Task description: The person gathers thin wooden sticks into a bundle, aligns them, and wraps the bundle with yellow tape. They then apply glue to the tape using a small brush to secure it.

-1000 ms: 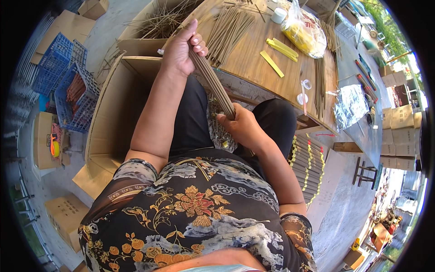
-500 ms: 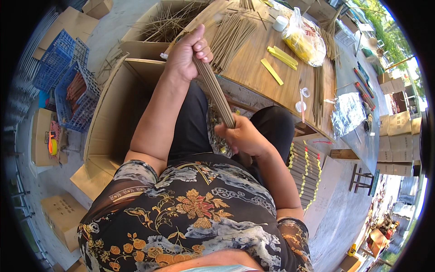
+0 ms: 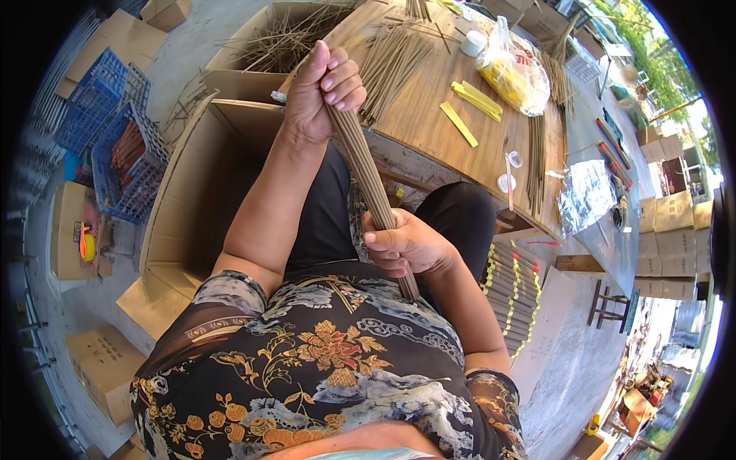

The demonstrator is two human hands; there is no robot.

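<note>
A bundle of thin brown sticks [image 3: 362,157], which look like incense sticks, slants across in front of me above my lap. Around its upper end the fingers of my left hand [image 3: 320,96] are closed, thumb pointing up. My right hand [image 3: 410,244] is wrapped round the lower part, and the bundle's lower end shows below it, close to my shirt. Beyond the bundle, loose brown sticks [image 3: 395,69] lie spread on the wooden table [image 3: 429,111]. Yellow strips [image 3: 477,101] lie to their right.
An open cardboard box [image 3: 180,192] stands at my left, with blue crates [image 3: 126,172] beyond. Another box holds tangled sticks [image 3: 287,38]. On the table are a plastic bag [image 3: 515,69] and a white cup [image 3: 474,42]. Yellow-banded bundles [image 3: 510,299] lie at my right.
My right hand has moved slightly down and right, and its grip has shifted. The bundle's lower end now sticks out below it. My left hand has turned a little, still holding the top.
</note>
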